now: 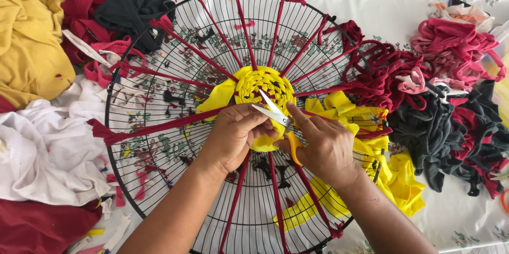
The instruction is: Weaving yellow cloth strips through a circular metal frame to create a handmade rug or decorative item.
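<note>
Mid-trim on the yellow woven centre (264,88), which sits at the hub of the round wire grill (159,190). My left hand (233,134) is closed, pinching the yellow strip (268,141) at the weave's 6 o'clock edge. My right hand (323,145) grips the orange-handled scissors (277,116), blades parted, tips toward 11 o'clock. Next, I reckon: keep the strip taut and close the blades clear of the dark red spokes (175,121).

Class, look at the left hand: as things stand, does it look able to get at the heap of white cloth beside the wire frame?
Probably yes. The left hand is pinching yellow strip at the frame's centre, but the white cloth lies on its own side, uncovered, with only flat frame between.
</note>
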